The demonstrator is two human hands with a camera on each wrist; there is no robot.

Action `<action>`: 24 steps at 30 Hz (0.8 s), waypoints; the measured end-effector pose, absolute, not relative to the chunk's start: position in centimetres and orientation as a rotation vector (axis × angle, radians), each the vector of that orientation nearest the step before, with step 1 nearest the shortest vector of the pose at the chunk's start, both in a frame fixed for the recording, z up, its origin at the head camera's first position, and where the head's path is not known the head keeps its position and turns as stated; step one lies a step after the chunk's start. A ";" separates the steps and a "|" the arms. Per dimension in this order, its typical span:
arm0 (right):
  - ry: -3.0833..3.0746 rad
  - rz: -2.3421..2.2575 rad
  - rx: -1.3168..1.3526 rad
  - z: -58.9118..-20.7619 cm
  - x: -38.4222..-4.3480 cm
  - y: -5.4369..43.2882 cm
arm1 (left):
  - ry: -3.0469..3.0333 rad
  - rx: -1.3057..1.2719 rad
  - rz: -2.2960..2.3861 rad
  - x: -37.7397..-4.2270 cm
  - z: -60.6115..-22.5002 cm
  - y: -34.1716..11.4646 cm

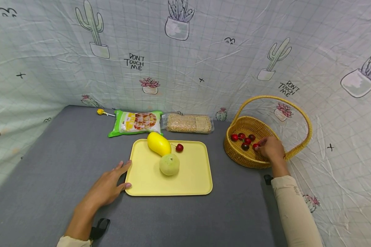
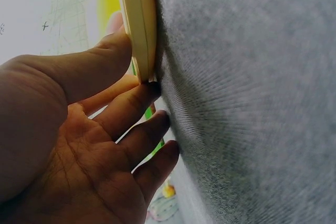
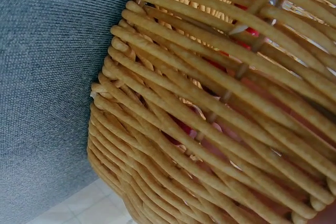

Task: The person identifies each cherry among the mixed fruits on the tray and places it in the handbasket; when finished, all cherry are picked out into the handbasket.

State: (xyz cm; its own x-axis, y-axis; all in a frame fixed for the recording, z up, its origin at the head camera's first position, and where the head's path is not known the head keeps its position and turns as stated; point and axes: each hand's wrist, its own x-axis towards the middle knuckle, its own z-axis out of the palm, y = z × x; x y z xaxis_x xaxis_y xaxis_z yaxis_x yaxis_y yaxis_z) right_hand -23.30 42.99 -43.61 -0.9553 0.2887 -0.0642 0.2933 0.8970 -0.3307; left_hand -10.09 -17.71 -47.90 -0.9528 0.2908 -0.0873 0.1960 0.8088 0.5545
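Note:
My left hand point(image 1: 106, 187) rests at the left edge of a yellow tray point(image 1: 188, 181), thumb and index finger spread along its rim. In the left wrist view, the thumb lies against the tray's rim point(image 2: 139, 30) and the other fingertips touch the cloth beside it. On the tray are a yellow mango point(image 1: 159, 144), a pale green round fruit point(image 1: 169, 164) and one dark red cherry point(image 1: 179, 148). My right hand point(image 1: 271, 149) reaches into a wicker basket point(image 1: 235, 154) and pinches a red cherry point(image 1: 256, 146). Several other cherries point(image 1: 248, 141) lie in the basket.
Behind the tray lie a green-and-white snack bag point(image 1: 137, 122), a clear pack of grain point(image 1: 188, 123) and a yellow lollipop point(image 1: 101, 112). The basket's tall handle point(image 1: 309, 120) arches over the right side. A printed cloth hangs behind the grey table point(image 1: 80, 144).

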 end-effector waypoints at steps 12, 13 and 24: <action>3.155 -0.587 0.369 -43.3 -22.1 42.5 | 2.823 0.393 0.841 -10.2 -47.8 -17.6; 3.184 -0.600 0.342 -43.2 -21.9 42.4 | 2.825 0.395 0.842 -10.2 -47.8 -17.6; 3.471 -0.880 0.099 -42.7 -20.8 39.0 | 2.813 0.400 0.842 -10.2 -47.8 -17.8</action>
